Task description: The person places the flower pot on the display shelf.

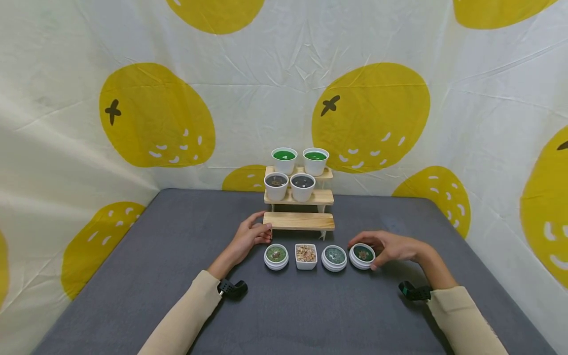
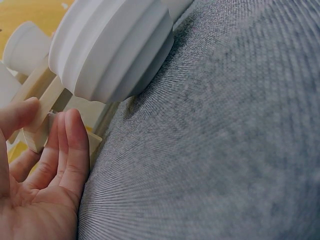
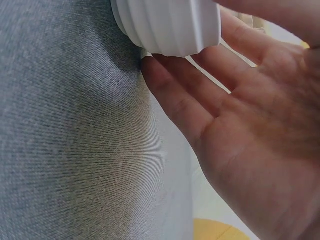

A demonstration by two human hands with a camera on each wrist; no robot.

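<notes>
Pot (image 1: 361, 265), right of frame centre, sits gripped between thumb and fingers of my right hand (image 1: 395, 246), lower right of the lowest shelf (image 1: 301, 221) my left hand (image 1: 241, 242) pinches.

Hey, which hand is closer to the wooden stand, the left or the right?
Left. The left hand grips the left end of the wooden stand's lowest step; the right hand is off to its right, holding the rightmost round pot.

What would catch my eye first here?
The huge yellow shapes on the white backdrop, most likely. In front, near the head view's centre, a stepped wooden stand holds four white cups. Nearer, the fingers of the right hand hold the rightmost white pot on the grey table.
</notes>
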